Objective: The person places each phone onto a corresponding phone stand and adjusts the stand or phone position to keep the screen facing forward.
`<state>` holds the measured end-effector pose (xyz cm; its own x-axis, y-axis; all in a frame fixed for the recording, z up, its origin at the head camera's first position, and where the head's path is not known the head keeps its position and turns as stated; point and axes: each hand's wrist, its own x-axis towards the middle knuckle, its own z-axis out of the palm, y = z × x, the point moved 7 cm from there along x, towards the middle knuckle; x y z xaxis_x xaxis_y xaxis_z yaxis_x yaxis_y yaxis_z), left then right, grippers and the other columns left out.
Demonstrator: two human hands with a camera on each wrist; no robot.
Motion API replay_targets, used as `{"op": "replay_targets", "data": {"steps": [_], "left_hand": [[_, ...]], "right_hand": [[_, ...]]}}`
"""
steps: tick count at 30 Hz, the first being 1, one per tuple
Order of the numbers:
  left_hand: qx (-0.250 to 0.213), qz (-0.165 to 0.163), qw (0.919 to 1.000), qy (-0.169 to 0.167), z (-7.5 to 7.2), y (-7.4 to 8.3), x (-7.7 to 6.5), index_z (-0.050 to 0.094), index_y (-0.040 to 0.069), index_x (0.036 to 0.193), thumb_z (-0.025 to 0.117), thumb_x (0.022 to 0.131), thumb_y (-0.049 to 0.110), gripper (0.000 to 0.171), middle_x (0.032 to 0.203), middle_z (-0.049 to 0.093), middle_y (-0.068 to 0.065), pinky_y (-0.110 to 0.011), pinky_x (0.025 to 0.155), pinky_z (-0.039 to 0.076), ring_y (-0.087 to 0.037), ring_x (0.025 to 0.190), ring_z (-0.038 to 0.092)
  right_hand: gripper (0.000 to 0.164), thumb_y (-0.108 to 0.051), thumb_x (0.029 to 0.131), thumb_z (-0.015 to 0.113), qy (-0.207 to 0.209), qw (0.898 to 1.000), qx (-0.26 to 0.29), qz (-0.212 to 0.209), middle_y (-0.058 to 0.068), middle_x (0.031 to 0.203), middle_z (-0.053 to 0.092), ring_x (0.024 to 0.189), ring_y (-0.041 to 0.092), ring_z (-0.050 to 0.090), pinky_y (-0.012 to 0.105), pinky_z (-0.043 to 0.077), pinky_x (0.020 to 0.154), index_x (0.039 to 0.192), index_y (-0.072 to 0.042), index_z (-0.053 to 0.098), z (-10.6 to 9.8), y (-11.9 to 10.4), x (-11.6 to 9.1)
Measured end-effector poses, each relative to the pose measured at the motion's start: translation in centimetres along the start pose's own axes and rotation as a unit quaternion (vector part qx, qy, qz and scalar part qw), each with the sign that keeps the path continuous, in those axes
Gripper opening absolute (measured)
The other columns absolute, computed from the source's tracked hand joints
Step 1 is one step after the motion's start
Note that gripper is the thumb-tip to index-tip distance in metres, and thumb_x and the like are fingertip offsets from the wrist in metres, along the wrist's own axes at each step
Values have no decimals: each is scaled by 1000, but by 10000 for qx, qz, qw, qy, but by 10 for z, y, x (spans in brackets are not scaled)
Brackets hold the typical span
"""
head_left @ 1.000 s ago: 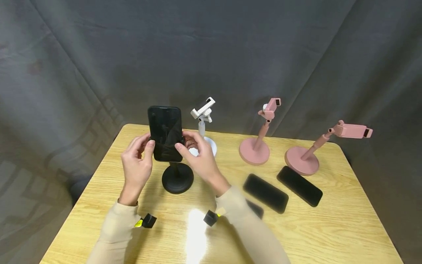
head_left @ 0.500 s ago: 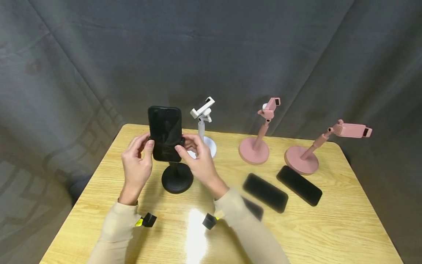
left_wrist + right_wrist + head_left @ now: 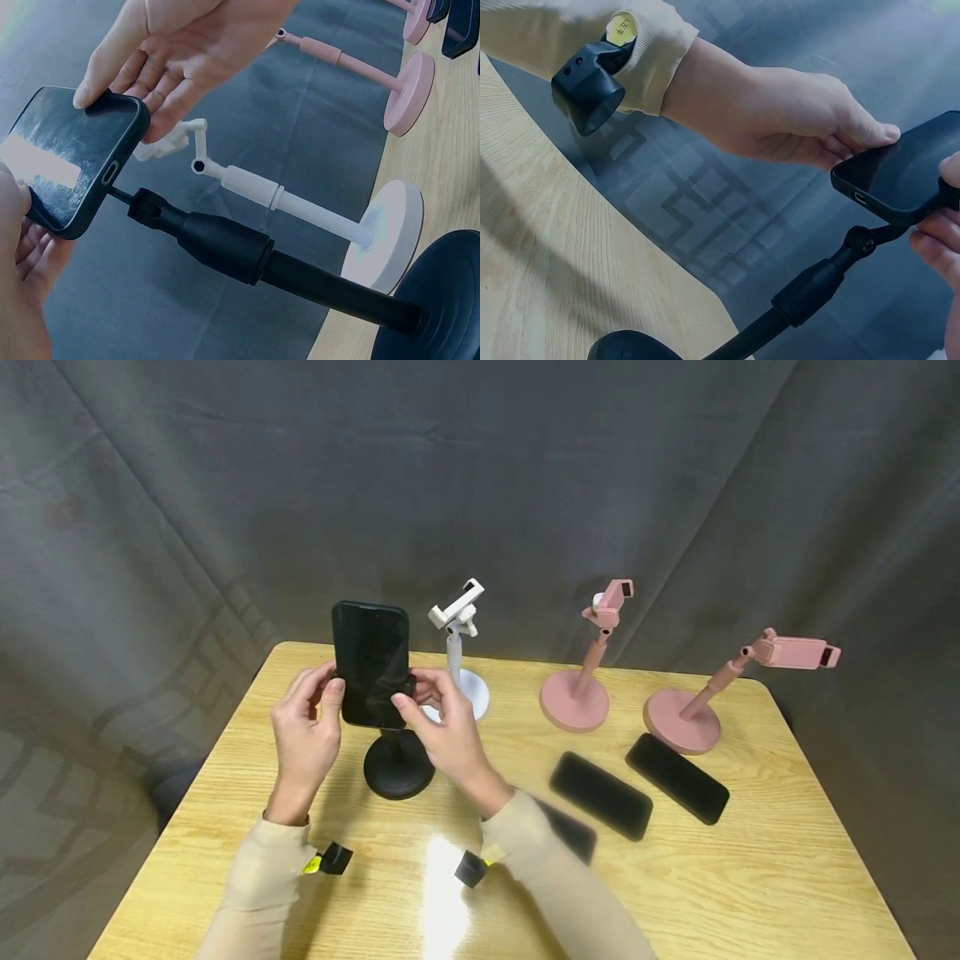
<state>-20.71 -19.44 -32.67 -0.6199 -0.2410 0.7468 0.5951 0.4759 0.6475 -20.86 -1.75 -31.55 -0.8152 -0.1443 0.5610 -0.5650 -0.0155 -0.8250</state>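
Note:
A black smartphone (image 3: pixel 371 664) stands upright at the top of a black phone stand (image 3: pixel 399 767). My left hand (image 3: pixel 306 739) grips the phone's left side, thumb on the front edge. On the opposite side my right hand (image 3: pixel 450 735) holds the lower right edge, its thumb against the front. The left wrist view shows the stand's black stem (image 3: pixel 225 247) meeting the phone from behind. How the stand's clamp sits on the phone is mostly hidden by the phone and fingers.
Behind my right hand is a white phone stand (image 3: pixel 454 652). Two pink stands, one in the middle (image 3: pixel 576 700) and one at the right (image 3: pixel 682 720), stand farther along the wooden table (image 3: pixel 720 893). Several black phones lie flat, including one (image 3: pixel 677 778) near the right stand.
The whole head view has shifted slightly to the left. Both hands keep their hold on the phone, and no other thing has visibly moved.

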Motion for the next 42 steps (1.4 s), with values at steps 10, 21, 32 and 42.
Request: {"op": "replay_targets", "data": {"steps": [10, 21, 32, 42], "left_hand": [[-189, -48, 9998, 53, 3, 24, 2, 63, -17, 104, 57, 86, -10, 20, 91, 63, -26, -8, 66, 43, -2, 74, 52], [-149, -99, 9997, 155, 2, 20, -4, 62, -16, 109, 57, 86, -10, 25, 93, 62, -25, -8, 66, 42, -1, 74, 51], [-134, -142, 9998, 21, 1, 20, -15, 62, -16, 108, 56, 87, -8, 23, 91, 61, -26, -9, 77, 47, -5, 82, 55], [107, -21, 9998, -171, -2, 22, -38, 63, -18, 102, 57, 82, -14, 20, 86, 62, -26, -6, 75, 44, 1, 80, 55]], "right_hand": [[35, -5, 86, 65, 34, 9999, -3, -112, 19, 92, 62, 81, 20, 60, 42, 54, 73, 117, 6, 53, 0, 32, -1], [35, -9, 87, 65, -28, 9998, -113, -180, 15, 93, 63, 81, 14, 60, 29, 54, 78, 118, 4, 53, -1, 35, -1], [37, 3, 85, 62, -551, 9964, -580, -265, 22, 92, 62, 80, 26, 60, 38, 55, 78, 119, 13, 52, -4, 3, -6], [33, 0, 89, 59, -847, 9947, -586, 62, 21, 95, 62, 84, 26, 60, 44, 54, 78, 119, 11, 54, -14, 27, -26]]}}
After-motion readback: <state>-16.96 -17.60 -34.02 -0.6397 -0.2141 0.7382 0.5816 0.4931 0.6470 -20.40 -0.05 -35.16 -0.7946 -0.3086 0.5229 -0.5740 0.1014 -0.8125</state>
